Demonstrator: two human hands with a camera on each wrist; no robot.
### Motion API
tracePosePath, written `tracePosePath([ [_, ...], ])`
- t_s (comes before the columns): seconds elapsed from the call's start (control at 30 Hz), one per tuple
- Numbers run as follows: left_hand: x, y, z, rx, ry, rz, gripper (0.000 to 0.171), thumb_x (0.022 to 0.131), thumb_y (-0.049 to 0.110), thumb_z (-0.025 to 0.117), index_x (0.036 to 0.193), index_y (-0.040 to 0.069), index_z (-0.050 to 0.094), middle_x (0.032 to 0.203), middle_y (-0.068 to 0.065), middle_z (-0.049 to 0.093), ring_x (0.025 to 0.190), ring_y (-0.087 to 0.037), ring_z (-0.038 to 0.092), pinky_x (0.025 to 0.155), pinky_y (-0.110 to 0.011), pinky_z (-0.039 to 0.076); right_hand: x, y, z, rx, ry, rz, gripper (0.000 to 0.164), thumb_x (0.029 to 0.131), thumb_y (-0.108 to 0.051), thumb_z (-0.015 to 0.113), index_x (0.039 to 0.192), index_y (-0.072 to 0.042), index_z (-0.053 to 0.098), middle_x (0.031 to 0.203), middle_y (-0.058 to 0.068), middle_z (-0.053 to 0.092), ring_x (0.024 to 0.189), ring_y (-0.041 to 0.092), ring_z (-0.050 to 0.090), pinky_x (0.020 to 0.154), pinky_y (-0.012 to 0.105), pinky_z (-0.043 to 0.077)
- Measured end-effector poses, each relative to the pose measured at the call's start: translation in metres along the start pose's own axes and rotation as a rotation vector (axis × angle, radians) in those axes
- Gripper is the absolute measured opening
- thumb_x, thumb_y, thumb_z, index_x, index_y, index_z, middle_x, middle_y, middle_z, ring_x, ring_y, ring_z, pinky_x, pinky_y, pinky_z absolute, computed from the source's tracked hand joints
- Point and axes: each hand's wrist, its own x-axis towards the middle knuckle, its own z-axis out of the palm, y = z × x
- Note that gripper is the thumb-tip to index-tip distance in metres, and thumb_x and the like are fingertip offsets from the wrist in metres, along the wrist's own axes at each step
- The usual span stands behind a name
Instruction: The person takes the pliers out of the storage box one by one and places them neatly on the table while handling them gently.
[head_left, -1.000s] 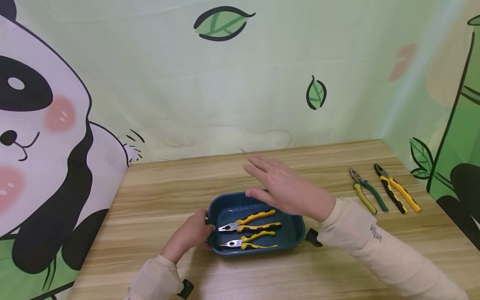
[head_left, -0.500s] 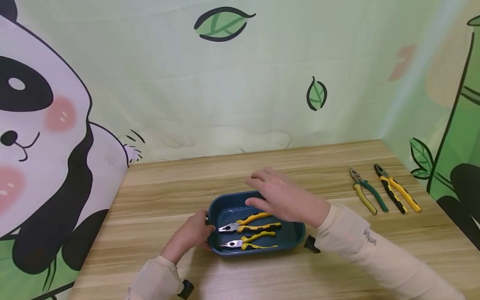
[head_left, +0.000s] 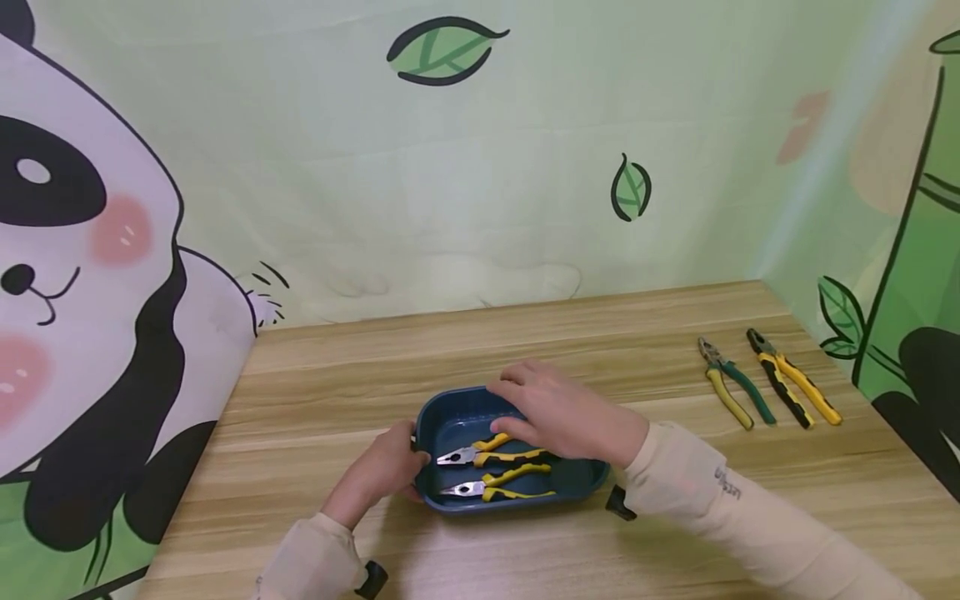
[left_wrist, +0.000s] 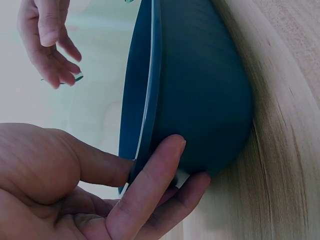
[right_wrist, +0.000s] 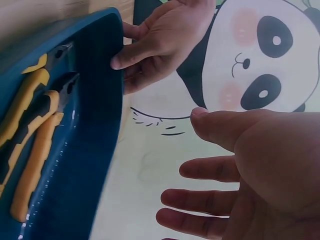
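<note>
In the head view a dark blue plastic basin (head_left: pixel 459 410) stands on the wooden table. My left hand (head_left: pixel 382 462) pinches its left end; the left wrist view shows the thumb over the rim and fingers against the outer wall (left_wrist: pixel 200 90). Two pliers with yellow-and-black handles lie inside: combination pliers (head_left: pixel 513 457) and, nearer me, slimmer long-nose pliers (head_left: pixel 495 485), heads to the left. My right hand (head_left: pixel 566 412) hovers over the basin's back right part, covering some handles. Its spread fingers (right_wrist: pixel 207 197) hold nothing in the right wrist view.
At the table's right lie pliers with one yellow and one green handle (head_left: pixel 727 383) and another yellow-and-black pair (head_left: pixel 795 379). A pale green cloth wall (head_left: pixel 337 167) printed with a panda closes off the back.
My right hand has come down and slightly toward me over the basin, covering more of the combination pliers' handles. My left hand and the basin stay in place.
</note>
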Motion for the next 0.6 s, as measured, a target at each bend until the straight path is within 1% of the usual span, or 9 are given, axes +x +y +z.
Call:
tracePosePath([
  [0.13, -0.001, 0.000, 0.000, 0.000, 0.008, 0.029, 0.037, 0.098, -0.011, 0.055, 0.131, -0.020, 0.045, 0.101, -0.030, 0.063, 0.066, -0.033, 0.073, 0.053, -0.035, 0.066, 0.000, 0.002, 0.007, 0.005, -0.010, -0.005, 0.054, 0.105, -0.038, 0.061, 0.143, 0.001, 0.058, 0.139, 0.021, 0.060, 0.131, 0.039, 0.054, 0.114, 0.052, 0.049],
  [0.27, -0.001, 0.000, 0.000, 0.005, 0.006, 0.027, 0.037, 0.098, -0.010, 0.056, 0.132, -0.020, 0.045, 0.102, -0.029, 0.063, 0.067, -0.032, 0.072, 0.053, -0.035, 0.066, 0.000, 0.002, 0.013, 0.018, -0.040, 0.012, 0.054, 0.105, -0.038, 0.061, 0.143, 0.001, 0.058, 0.139, 0.021, 0.059, 0.132, 0.039, 0.053, 0.114, 0.052, 0.048],
  [0.47, -0.001, 0.000, 0.000, -0.005, 0.006, 0.023, 0.036, 0.098, -0.010, 0.056, 0.131, -0.019, 0.046, 0.102, -0.029, 0.062, 0.066, -0.033, 0.072, 0.053, -0.035, 0.066, 0.002, 0.006, 0.022, 0.027, -0.093, 0.035, 0.053, 0.105, -0.037, 0.062, 0.142, 0.000, 0.059, 0.136, 0.020, 0.061, 0.127, 0.036, 0.056, 0.109, 0.050, 0.052],
  [0.6, 0.000, 0.000, 0.000, -0.008, 0.007, 0.018, 0.036, 0.098, -0.010, 0.056, 0.131, -0.019, 0.046, 0.104, -0.031, 0.062, 0.066, -0.034, 0.072, 0.053, -0.035, 0.066, 0.003, 0.009, 0.028, 0.039, -0.133, 0.054, 0.054, 0.104, -0.038, 0.062, 0.142, 0.000, 0.059, 0.138, 0.020, 0.060, 0.131, 0.038, 0.054, 0.111, 0.052, 0.050],
])
